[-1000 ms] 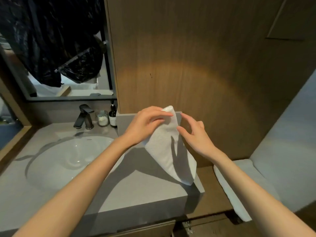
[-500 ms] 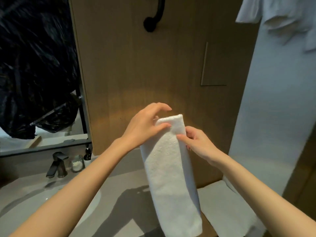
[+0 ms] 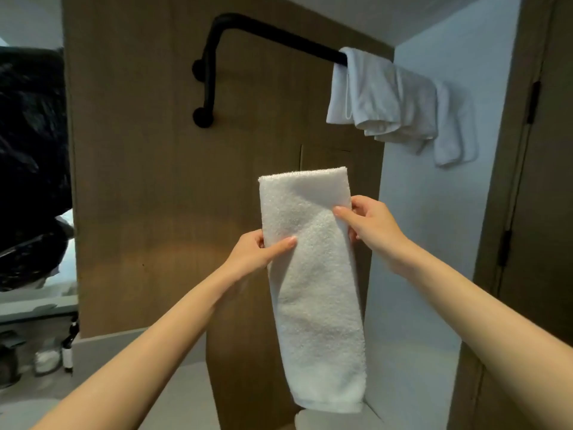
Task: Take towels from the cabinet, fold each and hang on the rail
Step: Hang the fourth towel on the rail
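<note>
Pinching its left edge, the left hand (image 3: 255, 254) holds the folded towel (image 3: 313, 293), which hangs long and narrow below the black rail (image 3: 279, 35); the right hand (image 3: 373, 228) pinches its right edge. Folding looks done; next comes lifting and draping it over bare rail, left of the hung towels (image 3: 397, 100)
</note>
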A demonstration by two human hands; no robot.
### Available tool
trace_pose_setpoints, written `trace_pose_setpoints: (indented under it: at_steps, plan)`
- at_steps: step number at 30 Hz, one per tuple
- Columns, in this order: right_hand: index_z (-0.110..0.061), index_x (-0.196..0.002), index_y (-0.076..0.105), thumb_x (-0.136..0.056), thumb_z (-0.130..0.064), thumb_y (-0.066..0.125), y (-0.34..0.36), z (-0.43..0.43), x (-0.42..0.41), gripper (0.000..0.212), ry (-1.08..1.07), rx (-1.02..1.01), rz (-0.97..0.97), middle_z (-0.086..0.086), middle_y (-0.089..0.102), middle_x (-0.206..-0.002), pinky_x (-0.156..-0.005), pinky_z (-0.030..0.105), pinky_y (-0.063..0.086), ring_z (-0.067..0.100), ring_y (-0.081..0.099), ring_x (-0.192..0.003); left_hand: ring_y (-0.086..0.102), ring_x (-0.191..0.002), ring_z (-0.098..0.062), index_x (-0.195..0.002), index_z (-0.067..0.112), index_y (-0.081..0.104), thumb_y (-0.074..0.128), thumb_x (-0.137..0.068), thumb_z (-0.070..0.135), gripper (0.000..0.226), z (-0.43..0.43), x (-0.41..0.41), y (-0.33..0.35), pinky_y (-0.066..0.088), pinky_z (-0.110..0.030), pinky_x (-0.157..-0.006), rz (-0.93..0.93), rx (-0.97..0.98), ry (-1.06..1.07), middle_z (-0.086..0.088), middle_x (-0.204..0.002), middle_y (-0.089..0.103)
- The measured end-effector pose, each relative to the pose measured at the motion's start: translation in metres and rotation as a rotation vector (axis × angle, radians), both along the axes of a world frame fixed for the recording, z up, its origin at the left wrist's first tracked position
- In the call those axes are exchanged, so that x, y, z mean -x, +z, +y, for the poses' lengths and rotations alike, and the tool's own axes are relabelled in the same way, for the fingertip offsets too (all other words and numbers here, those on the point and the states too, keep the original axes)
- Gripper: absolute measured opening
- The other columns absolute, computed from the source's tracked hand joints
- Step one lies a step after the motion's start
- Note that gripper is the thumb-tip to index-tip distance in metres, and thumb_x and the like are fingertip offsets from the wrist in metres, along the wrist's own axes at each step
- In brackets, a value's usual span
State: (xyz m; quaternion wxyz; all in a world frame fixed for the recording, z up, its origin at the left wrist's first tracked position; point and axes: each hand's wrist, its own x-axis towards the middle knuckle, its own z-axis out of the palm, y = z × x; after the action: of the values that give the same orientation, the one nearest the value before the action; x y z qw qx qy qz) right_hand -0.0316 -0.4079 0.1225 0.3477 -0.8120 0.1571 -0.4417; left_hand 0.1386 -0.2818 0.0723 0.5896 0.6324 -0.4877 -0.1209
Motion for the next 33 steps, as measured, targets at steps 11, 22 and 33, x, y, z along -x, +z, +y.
trace_pose_setpoints:
  at_steps: [11, 22, 33]
  plan:
    - [-0.015, -0.082, 0.061, -0.095, -0.028, 0.06, 0.082, -0.077, 0.062, 0.018, 0.031, -0.025, -0.073, 0.0, 0.06, -0.067, -0.038, 0.015, 0.038, 0.001, 0.048, -0.036, 0.065, -0.093, -0.014, -0.1, 0.015, 0.065, 0.062, -0.088, 0.042, 0.03, -0.06, 0.08, 0.083, 0.047, -0.023, -0.069, -0.032, 0.106, 0.102, 0.001, -0.103, 0.069]
    - [-0.011, -0.094, 0.062, -0.093, -0.025, 0.063, 0.159, -0.121, 0.027, 0.014, 0.135, -0.069, -0.198, 0.007, 0.065, -0.083, -0.042, 0.018, 0.05, 0.008, 0.065, -0.048, 0.065, -0.099, -0.015, -0.103, 0.016, 0.067, 0.065, -0.087, 0.041, 0.03, -0.103, 0.039, 0.176, 0.049, -0.022, -0.071, -0.168, 0.247, 0.167, 0.001, -0.106, 0.07]
    - [-0.023, -0.137, 0.028, -0.092, -0.011, 0.059, 0.249, -0.149, -0.064, 0.057, -0.02, 0.18, -0.582, -0.005, 0.05, -0.103, -0.074, 0.033, 0.056, 0.011, 0.057, -0.084, 0.064, -0.079, -0.02, -0.11, 0.005, 0.063, 0.071, -0.085, 0.033, 0.039, -0.164, -0.031, 0.293, 0.056, -0.031, -0.068, -0.149, 0.594, 0.243, -0.006, -0.091, 0.066]
